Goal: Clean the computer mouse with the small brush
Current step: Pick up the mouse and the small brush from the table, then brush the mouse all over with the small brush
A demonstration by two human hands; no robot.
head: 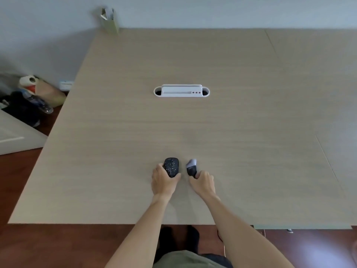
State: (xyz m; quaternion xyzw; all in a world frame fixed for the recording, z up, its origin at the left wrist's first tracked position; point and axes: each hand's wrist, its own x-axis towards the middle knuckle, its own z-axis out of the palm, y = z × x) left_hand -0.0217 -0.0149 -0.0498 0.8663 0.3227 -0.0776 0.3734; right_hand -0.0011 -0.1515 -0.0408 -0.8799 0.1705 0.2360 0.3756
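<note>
L hand (pixel 164 180) fingers closed round speckled mouse (pixel 171 167) on table (pixel 251 113); R hand (pixel 202 181) fingers pinching small brush (pixel 191 168) beside it.

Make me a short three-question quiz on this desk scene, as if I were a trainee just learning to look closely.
1. True or false: the bristles of the small black-handled brush with pale bristles are touching the black speckled computer mouse.
2. Which hand holds the mouse: A) the left hand, B) the right hand, or C) neither?
3. Fill in: the white oval cable tray is set into the light wooden desk, ____ from the person than the mouse.

Key:
1. False; a gap shows between them.
2. A.
3. Farther.
</note>
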